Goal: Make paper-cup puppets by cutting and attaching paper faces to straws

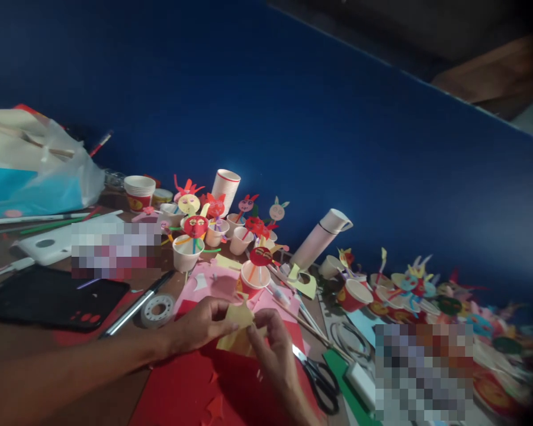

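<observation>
Evidently, the left hand [199,324] and right hand [274,342] pinch the yellow paper [240,315] from opposite sides, probably to steady it.

- Dim overall; the light source is out of my view.
- Blue wall [249,89] deep and dark up high, a soft pale glow around the stack of white cups [225,189], fainter haze toward the right edge.
- Upper right corner sinks almost to black.
- My left hand [202,328] and right hand [270,340] moderately lit, outlines soft — dark shadow below them on the red paper [182,378].
- Far-right cups [497,387] smeared, stretched.
- Coarse pixel blocks mask two patches.
</observation>
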{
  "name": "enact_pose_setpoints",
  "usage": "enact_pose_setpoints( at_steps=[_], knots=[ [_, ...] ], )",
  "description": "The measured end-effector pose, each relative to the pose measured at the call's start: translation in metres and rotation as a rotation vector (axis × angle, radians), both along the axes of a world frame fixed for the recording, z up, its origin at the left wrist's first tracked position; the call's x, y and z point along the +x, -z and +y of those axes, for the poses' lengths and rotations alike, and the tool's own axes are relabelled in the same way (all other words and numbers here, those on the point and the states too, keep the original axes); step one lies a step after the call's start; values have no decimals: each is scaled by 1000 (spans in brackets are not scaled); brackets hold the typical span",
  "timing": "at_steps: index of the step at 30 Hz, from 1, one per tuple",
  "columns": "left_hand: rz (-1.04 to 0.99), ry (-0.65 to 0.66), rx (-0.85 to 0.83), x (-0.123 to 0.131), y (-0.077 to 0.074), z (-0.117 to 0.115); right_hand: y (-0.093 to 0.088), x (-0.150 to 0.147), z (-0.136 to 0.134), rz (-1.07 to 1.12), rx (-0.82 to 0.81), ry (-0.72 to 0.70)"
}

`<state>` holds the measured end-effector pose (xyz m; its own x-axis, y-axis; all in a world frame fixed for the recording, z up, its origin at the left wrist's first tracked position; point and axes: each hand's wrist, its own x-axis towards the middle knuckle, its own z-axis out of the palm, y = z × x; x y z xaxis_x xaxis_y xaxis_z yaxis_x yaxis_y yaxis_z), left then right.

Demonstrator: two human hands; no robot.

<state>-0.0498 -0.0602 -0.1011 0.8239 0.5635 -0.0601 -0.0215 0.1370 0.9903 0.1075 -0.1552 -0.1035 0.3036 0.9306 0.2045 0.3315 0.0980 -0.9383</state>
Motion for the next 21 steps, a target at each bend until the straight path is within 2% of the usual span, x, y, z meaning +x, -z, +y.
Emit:
enact_pose_setpoints(
  at_steps=[4,8,11,15,19,21],
  knots=[
    [47,-32,-11,1,-3,1,-1,3,2,280,0,-62],
    [91,-66,38,0,-5,3,1,5,4,350,-20,-50],
    [124,-52,90,-3,-2,3,1,5,6,286,26,36],
    [135,-1,10,-5,0,4,-2,16,5,107,101,210],
    [98,-3,-108,-3,3,6,-4,29,4,69,62,228],
    [59,14,-148,-1,5,8,-4,31,4,-33,51,217]
  ],
)
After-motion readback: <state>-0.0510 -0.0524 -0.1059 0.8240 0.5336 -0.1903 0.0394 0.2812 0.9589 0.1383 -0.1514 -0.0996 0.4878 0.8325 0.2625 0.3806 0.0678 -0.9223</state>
